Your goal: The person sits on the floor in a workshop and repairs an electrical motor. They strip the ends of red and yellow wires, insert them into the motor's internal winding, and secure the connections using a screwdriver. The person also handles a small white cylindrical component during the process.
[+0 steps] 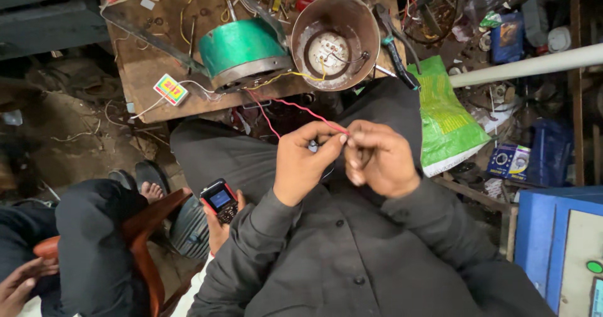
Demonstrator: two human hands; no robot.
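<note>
Down at nine o'clock a bystander's dark-trousered leg [94, 241] rests across a wooden chair [147, 229], and just right of it another person's hand holds up a small red-and-black phone [220, 201]. Above, at eleven o'clock on the scarred wooden board [135, 72], lies a small square label card [171, 89] striped red, yellow and green. Beside it stands the green motor housing [242, 50], then the open rusty metal shell [336, 40] with its wired core showing, apparently dismantled. From there a red wire [295, 108] runs down to the centre, where the left hand [304, 163] and the right hand [380, 160] meet, both pinching the wire's end between fingertips. I judge the wire end is being worked and is not yet joined to anything. At two o'clock lies a green plastic sack [446, 119]; at three, a small blue-and-yellow box [509, 160]; a blue cabinet [553, 241] stands at four.
</note>
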